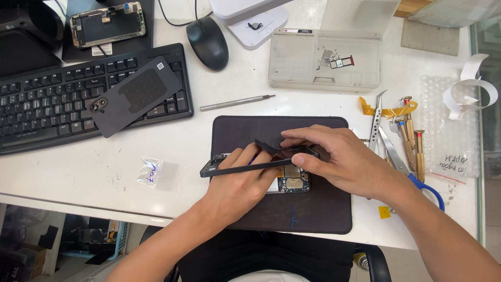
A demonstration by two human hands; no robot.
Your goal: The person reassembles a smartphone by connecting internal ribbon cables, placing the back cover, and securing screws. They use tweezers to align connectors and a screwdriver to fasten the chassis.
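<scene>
Left hand gripping the near edge of a dark phone frame, tilted up over an opened phone with its circuit board bare — both above the dark work mat. Right hand pinching the frame's far end, fingers closed on it. Nearby: tweezers, scissors, a detached back cover lying on the keyboard.

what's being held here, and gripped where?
An opened phone, tilted on edge over the dark mat. Left hand grips its long lower side; right hand pinches the right end, fingertips on the frame.
</scene>
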